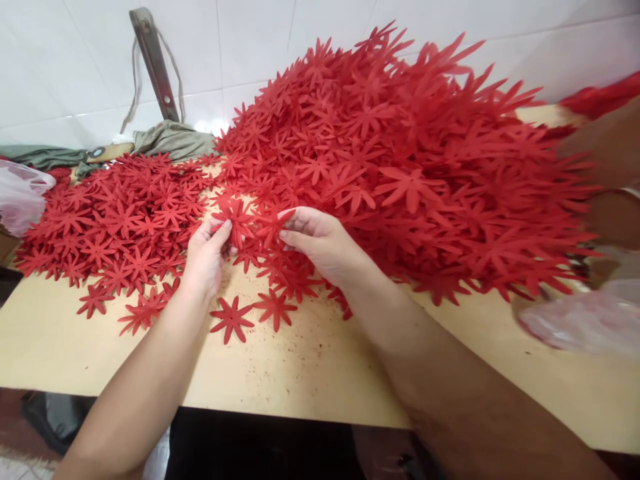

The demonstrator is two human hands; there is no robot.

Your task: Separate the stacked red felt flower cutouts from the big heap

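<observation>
A huge heap of red star-shaped foam flower cutouts (pixel 410 167) is still towering unsorted; left of it, a flatter spread of separated red flowers (pixel 120 227) is growing. At the heap's near edge, the left hand (pixel 206 257) and right hand (pixel 320 243) are pinching one red flower piece (pixel 250 223) between them, fingers partly curled.

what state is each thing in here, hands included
left hand: fingers pinching a red flower cutout
right hand: fingers gripping the same cutout's other side
big flower pile: heaped high, loose
small flower pile: spread flat
wooden table: speckled with red bits
plastic bag: crumpled at left edge
</observation>
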